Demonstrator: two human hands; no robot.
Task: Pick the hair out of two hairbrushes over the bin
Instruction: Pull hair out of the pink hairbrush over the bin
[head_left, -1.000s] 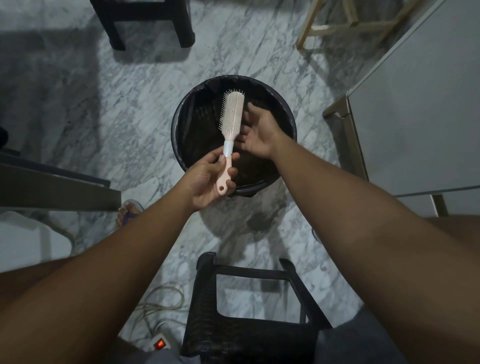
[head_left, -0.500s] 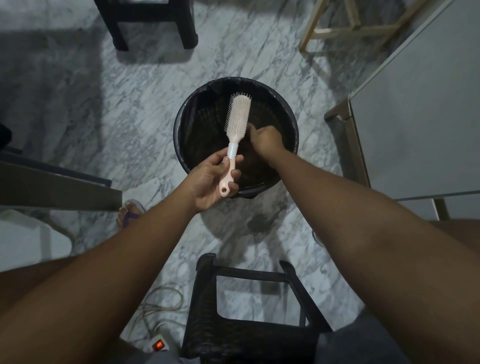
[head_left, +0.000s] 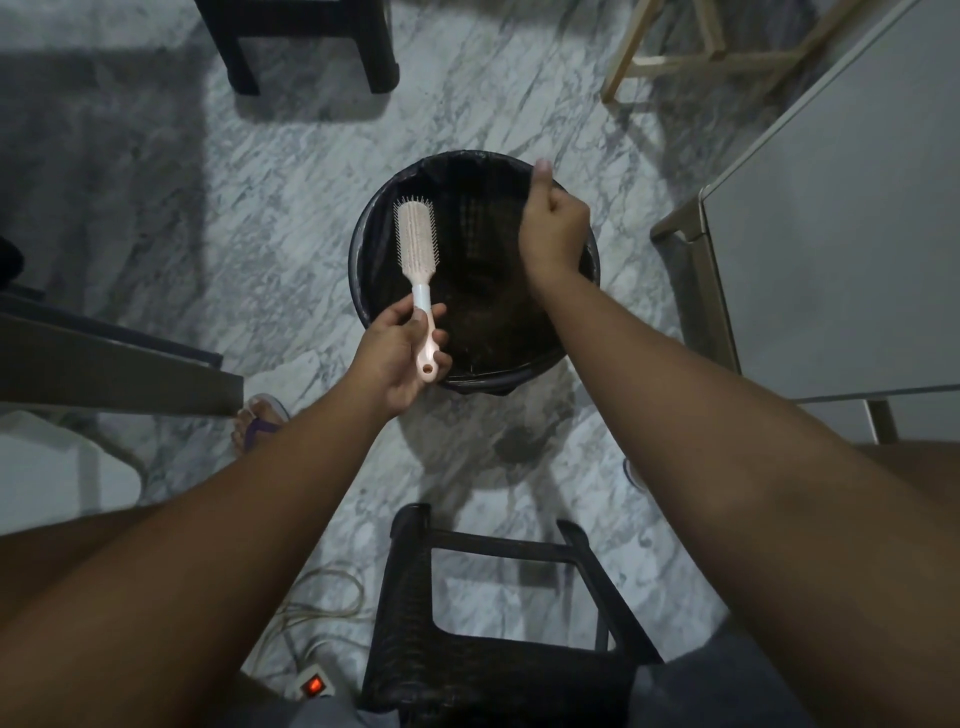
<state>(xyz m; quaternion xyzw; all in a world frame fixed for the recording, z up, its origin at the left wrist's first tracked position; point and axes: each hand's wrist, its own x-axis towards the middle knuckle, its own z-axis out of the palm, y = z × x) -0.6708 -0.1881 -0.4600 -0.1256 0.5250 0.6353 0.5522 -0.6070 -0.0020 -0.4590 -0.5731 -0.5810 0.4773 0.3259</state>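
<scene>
A pale pink hairbrush (head_left: 417, 244) with a white collar stands bristle head up over the left half of a round black bin (head_left: 374, 291) lined with a dark bag. My left hand (head_left: 397, 353) grips the brush by its handle at the bin's near rim. My right hand (head_left: 553, 228) hovers over the bin's right side, apart from the brush, fingers curled into a fist with the thumb pointing away. Whether it holds any hair I cannot tell. Only one hairbrush is in view.
Marble floor all round. A black stool (head_left: 498, 649) stands just in front of me, another black stool (head_left: 301, 47) beyond the bin. A grey cabinet (head_left: 841, 234) rises at right, a wooden frame (head_left: 675, 57) at far right. A power strip (head_left: 311, 686) with cable lies near left.
My right hand left the brush and moved right and away over the bin, closing into a fist. The brush shifted left and tilted slightly with my left hand.
</scene>
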